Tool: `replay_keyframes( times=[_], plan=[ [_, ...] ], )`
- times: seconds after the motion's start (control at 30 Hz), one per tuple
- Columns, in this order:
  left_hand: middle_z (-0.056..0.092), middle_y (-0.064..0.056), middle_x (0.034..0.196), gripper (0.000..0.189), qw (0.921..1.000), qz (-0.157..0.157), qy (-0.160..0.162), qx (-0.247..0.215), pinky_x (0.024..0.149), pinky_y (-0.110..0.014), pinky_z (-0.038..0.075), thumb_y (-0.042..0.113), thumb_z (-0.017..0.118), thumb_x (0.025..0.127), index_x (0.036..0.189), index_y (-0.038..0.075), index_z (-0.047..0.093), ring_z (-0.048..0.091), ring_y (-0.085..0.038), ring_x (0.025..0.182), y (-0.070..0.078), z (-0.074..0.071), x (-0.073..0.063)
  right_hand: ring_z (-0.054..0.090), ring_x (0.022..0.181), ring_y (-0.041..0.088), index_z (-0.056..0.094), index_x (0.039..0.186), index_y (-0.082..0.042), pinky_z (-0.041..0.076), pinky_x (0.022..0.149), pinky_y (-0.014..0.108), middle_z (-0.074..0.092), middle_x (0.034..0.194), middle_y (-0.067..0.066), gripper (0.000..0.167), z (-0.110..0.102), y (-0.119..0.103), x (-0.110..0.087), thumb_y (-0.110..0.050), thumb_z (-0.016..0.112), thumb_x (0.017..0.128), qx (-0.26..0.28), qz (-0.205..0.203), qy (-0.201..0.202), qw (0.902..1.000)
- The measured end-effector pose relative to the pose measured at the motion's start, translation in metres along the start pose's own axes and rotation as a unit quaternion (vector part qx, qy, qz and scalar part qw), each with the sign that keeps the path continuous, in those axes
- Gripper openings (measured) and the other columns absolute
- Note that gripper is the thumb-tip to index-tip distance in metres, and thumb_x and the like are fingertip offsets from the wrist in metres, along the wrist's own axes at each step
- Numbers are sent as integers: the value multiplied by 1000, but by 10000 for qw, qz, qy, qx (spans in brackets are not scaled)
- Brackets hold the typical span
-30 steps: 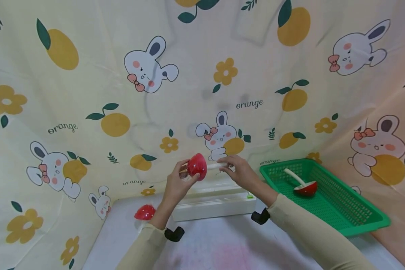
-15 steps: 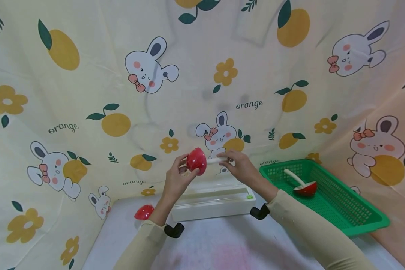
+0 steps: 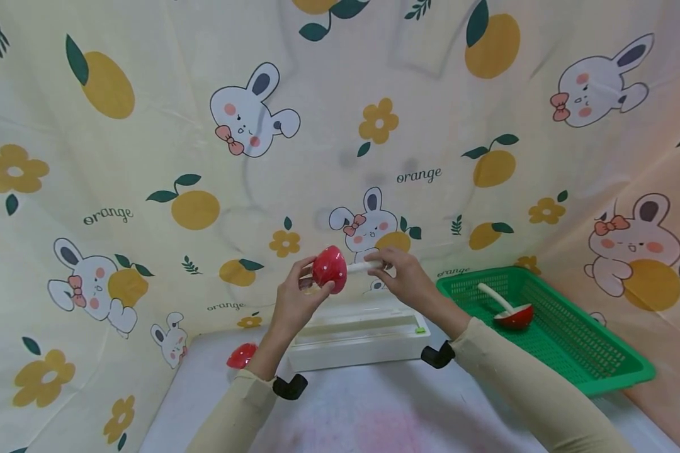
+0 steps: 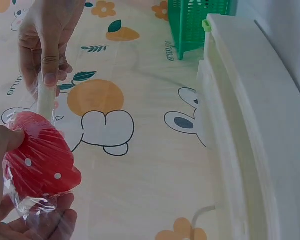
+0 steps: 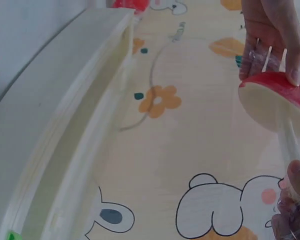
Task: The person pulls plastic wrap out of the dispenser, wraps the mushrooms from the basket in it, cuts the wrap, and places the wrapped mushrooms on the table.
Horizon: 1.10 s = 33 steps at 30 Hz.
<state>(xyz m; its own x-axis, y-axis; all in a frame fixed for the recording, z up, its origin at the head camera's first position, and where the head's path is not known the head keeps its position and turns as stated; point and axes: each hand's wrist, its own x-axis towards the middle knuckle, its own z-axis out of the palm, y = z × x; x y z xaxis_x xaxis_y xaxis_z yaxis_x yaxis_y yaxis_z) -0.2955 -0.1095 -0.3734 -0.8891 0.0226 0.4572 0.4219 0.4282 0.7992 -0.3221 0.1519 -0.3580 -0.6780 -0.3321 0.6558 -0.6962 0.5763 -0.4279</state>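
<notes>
Above the white box, a red ladle (image 3: 330, 270) with white dots and a white handle is held up between two hands. Clear film wraps its bowl, creased and bunched at the rounded end in the left wrist view. My left hand (image 3: 296, 307) grips the bowl, thumb on the near side and fingers behind. At the other end, my right hand (image 3: 401, 277) pinches the handle, with film gathered around those fingers (image 5: 285, 220). The bowl's cream inside (image 5: 260, 107) faces the right hand in the right wrist view.
A long white cling film dispenser (image 3: 362, 352) with a green cutter tab (image 3: 420, 330) lies behind the hands. Another red dotted piece (image 3: 241, 355) with clear film sits left, partly behind the left arm. The green basket (image 3: 600, 352) at right holds a second ladle (image 3: 515, 316).
Both hands have lifted the ladle slightly, and its bowl has turned a little. Over the last half second they have stayed almost still.
</notes>
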Motion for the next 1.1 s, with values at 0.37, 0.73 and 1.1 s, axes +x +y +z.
replay_keyframes(
  times=[0.37,0.73,1.1],
  plan=[
    [68,-10,140,71,9989,-293,-331,180,92,-47,64,30,89,90,150,20,52,69,-33,122,3,-6,-19,68,106,23,76,128,-11,65,88,40,69,121,6,34,-6,-12,-17,-7,83,94,-97,3,-252,9996],
    [72,-13,124,71,9876,-1192,-857,557,82,-39,65,51,78,97,153,16,51,70,-28,108,-11,-8,-35,69,105,20,72,139,-20,64,88,39,75,123,3,39,0,-12,-38,-16,78,100,-502,5,-1207,9914],
    [73,-3,101,67,9775,-1422,-1283,889,73,-33,59,63,68,99,141,11,59,66,-18,86,-26,-5,-42,63,114,22,71,141,-18,63,93,40,65,124,4,49,14,-12,-51,-31,84,96,-501,469,-1978,9778]
  ],
)
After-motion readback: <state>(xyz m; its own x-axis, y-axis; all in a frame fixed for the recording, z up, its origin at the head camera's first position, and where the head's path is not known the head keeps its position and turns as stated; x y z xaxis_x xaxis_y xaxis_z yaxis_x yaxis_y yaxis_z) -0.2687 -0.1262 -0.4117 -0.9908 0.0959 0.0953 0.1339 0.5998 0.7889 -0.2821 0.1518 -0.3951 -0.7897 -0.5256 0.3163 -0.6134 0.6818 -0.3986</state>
